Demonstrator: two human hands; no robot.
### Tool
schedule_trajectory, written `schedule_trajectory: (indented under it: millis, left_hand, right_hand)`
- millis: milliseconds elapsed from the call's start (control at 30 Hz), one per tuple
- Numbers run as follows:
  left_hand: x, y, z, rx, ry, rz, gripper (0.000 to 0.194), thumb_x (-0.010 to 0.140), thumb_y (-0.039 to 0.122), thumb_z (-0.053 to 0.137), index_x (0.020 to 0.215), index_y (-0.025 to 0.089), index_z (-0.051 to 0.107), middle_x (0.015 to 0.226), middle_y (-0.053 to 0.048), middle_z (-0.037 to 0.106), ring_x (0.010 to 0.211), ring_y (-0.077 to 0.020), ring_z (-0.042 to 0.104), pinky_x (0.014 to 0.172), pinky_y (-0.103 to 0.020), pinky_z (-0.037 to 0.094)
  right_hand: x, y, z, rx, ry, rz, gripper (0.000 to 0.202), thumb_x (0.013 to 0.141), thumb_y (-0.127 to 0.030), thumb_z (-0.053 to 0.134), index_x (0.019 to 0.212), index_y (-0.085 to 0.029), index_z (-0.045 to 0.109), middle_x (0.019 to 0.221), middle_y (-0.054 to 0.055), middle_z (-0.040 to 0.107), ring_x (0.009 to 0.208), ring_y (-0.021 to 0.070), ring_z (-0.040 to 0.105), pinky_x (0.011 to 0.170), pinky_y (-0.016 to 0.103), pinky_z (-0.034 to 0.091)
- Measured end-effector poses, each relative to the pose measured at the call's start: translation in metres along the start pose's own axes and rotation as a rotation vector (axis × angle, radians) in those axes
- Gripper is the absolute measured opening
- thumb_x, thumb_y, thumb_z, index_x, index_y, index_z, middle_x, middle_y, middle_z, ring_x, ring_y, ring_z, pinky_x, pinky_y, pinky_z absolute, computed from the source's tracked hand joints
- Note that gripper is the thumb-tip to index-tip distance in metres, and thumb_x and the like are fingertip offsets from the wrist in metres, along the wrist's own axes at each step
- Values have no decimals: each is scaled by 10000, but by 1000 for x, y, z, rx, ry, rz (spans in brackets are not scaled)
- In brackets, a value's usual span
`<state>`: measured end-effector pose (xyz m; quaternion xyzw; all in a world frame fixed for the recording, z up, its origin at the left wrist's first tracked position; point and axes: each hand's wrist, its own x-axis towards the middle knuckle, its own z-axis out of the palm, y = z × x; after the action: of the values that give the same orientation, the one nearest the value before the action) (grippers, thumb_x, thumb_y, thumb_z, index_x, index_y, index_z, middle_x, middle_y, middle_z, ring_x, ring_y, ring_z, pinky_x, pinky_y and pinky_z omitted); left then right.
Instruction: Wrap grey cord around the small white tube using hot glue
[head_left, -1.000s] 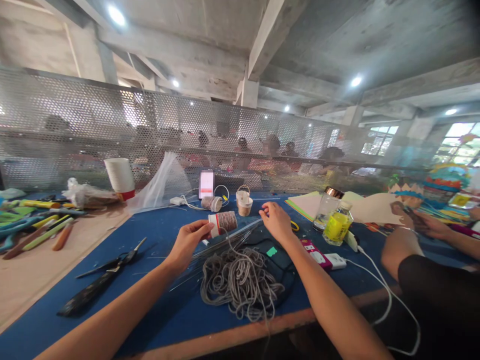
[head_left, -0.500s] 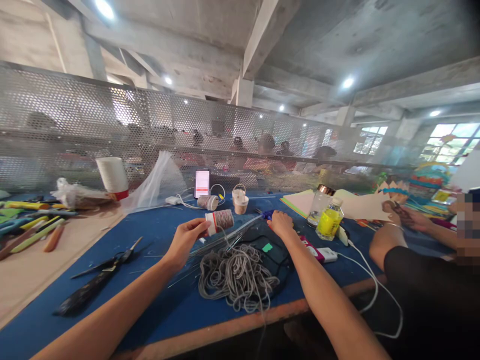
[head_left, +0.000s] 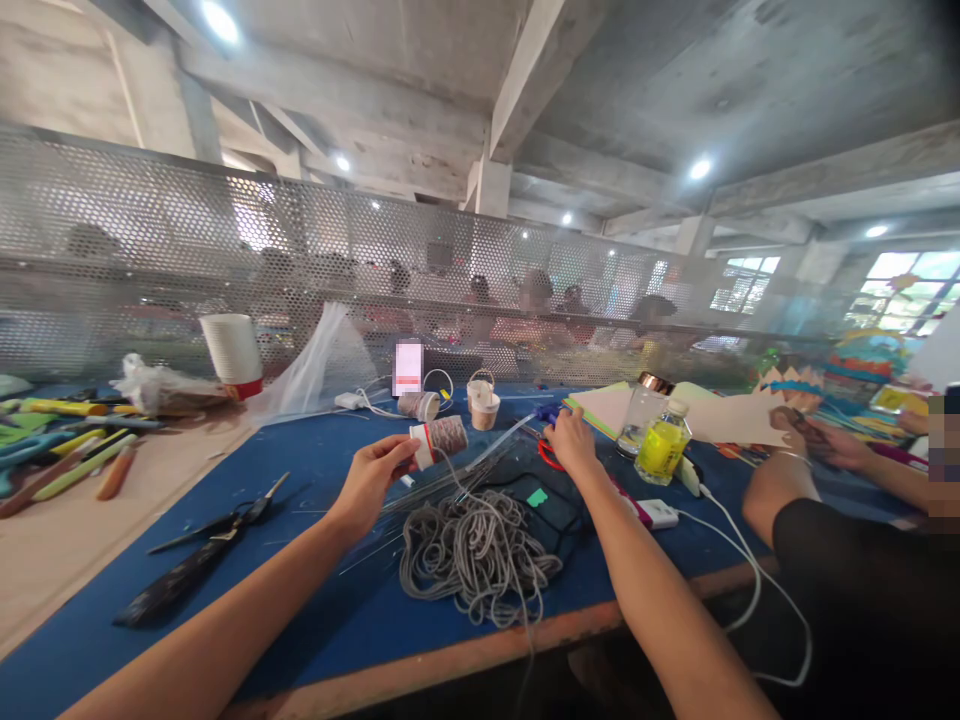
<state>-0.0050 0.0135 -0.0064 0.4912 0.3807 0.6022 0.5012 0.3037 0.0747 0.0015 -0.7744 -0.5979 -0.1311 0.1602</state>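
My left hand (head_left: 373,482) pinches the rim of a small paper cup (head_left: 445,441) wound with grey cord. The cup lies sideways in the air, its base end toward the right. From it a strand runs down to a loose heap of grey cord (head_left: 480,560) on the blue tabletop. Farther right, my right hand (head_left: 572,442) reaches over the table with curled fingers on a dark-blue object (head_left: 550,412), whose kind is unclear. Just below those fingers shows a red scissor handle (head_left: 551,457). Thin metal wires (head_left: 450,490) lie between the hands.
Pliers (head_left: 259,500) and a black-wrapped tool (head_left: 165,585) lie at left, beyond them stacked paper cups (head_left: 231,352). A phone (head_left: 409,368), a small basket (head_left: 484,402) and another wound cup (head_left: 418,404) stand behind. Bottles (head_left: 663,448) and a co-worker's arm (head_left: 780,490) are at right.
My right hand has shifted slightly away and to the right, with the dark-blue object shifting alongside. More of the red scissor handle shows. My left hand still holds the wound cup.
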Motion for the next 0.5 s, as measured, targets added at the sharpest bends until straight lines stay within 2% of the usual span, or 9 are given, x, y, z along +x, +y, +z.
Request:
schedule_trajectory:
  millis: [133, 200, 267, 300, 367, 433, 500]
  left_hand:
    - [0, 1, 0, -8, 6, -9, 267, 636, 412, 770, 724, 164, 729, 694, -22, 671, 630, -136, 554, 660, -266, 475]
    - [0, 1, 0, -17, -4, -14, 265, 639, 403, 773, 722, 156, 727, 693, -26, 668, 631, -134, 553, 659, -262, 474]
    - [0, 0, -1, -26, -23, -12, 264, 651, 397, 770, 741, 152, 731, 710, -30, 674, 644, -136, 564, 667, -261, 476]
    - [0, -1, -1, -24, -36, -12, 267, 660, 398, 764, 761, 153, 735, 723, -32, 680, 653, -139, 571, 674, -263, 476]
    - [1, -2, -1, -4, -53, -8, 280, 675, 411, 752, 797, 158, 741, 744, -36, 689, 668, -148, 585, 685, -270, 478]
    - [2, -3, -1, 20, -50, -3, 300, 678, 428, 747, 814, 161, 743, 753, -42, 694, 672, -156, 591, 686, -276, 479]
    - [2, -4, -1, 35, -35, 4, 312, 667, 440, 752, 810, 163, 744, 756, -47, 699, 681, -163, 599, 687, -280, 480]
  right_hand:
    - [4, 4, -11, 158, 181, 40, 376, 913, -377, 454, 1201, -142, 513, 1178, 164, 505, 926, 225, 624, 800, 305, 462]
    - [6, 2, -16, 329, 294, 40, 357, 903, -387, 467, 1163, -152, 532, 1140, 149, 548, 941, 232, 613, 800, 305, 457]
    - [5, -3, -19, 529, 350, -3, 366, 904, -400, 450, 1139, -139, 548, 1068, 141, 601, 938, 232, 609, 807, 306, 453]
    - [4, -7, -21, 638, 344, -37, 381, 905, -413, 437, 1131, -130, 556, 1009, 130, 627, 901, 223, 614, 797, 303, 456]
    - [-2, -18, -22, 854, 254, -120, 430, 905, -462, 411, 1118, -126, 574, 833, 82, 648, 730, 189, 616, 714, 289, 467]
    - [-12, -31, -24, 1030, 125, -212, 475, 890, -527, 416, 1094, -138, 595, 648, 15, 594, 536, 150, 550, 581, 261, 449]
    - [-25, -44, -25, 1118, 4, -311, 486, 868, -570, 450, 1011, -142, 628, 513, -32, 498, 445, 126, 479, 500, 240, 407]
